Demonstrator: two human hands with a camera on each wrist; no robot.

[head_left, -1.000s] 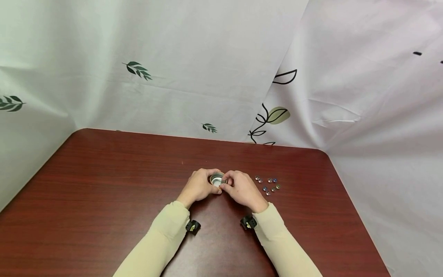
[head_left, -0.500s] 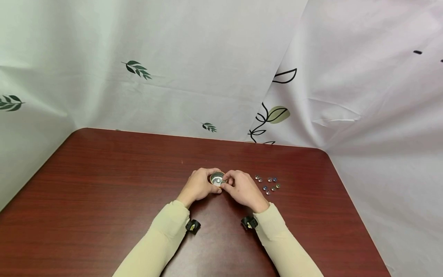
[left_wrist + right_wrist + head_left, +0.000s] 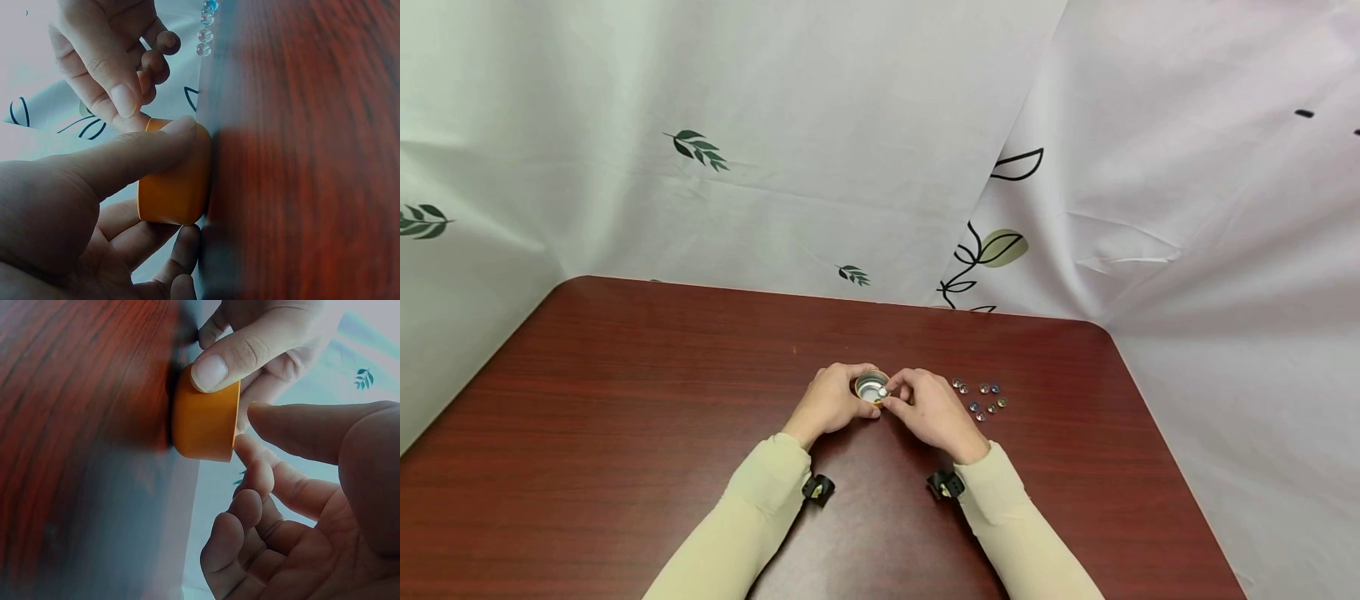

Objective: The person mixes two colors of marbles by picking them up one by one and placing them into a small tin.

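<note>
My left hand (image 3: 832,400) grips a small round orange cup (image 3: 178,172) with a silvery inside, its thumb on the near side and its fingers around the far side. The cup stands upright on the table. Inside it, near the right rim, lies a small shiny ball (image 3: 882,392), which looks like a glass marble. My right hand (image 3: 931,410) hovers at that rim, thumb and index fingertip apart, with nothing seen between them in the right wrist view. Its other fingers are loosely curled. To the right of this hand lie several glass marbles (image 3: 985,389), some clear, some tinted blue or green.
The reddish-brown wooden table (image 3: 647,433) reaches back to a white cloth backdrop (image 3: 850,167) with leaf prints. Its rounded back corners meet the cloth. A black wrist camera (image 3: 817,491) sits at the left cuff, and another black camera (image 3: 945,485) at the right.
The right hand has drawn back slightly to the right from over the cup. A marble has appeared in the cup, first near the middle, now by the right rim. The left hand stays put.
</note>
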